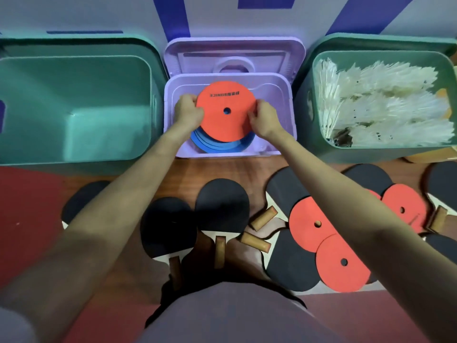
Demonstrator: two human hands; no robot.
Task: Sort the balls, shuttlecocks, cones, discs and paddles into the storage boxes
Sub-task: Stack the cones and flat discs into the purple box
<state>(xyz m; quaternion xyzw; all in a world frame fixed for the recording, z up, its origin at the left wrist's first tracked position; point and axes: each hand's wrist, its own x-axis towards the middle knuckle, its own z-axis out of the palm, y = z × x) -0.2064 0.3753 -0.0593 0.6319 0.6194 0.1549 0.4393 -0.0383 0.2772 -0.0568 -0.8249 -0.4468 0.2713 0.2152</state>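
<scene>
Held flat over the lilac box (288, 134) at frame centre: a red disc (226, 111), hole mid-face, printed line along its upper edge, round so no long axis. Pinched at the left rim by left hand (188, 112), at the right rim by right hand (265, 118), fingers curled over both edges. Little room to the box walls at either side. Beneath, toward the lower wall, blue discs (217, 146). Upper left, a teal box (74, 107); upper right, shuttlecocks (385, 102).
</scene>
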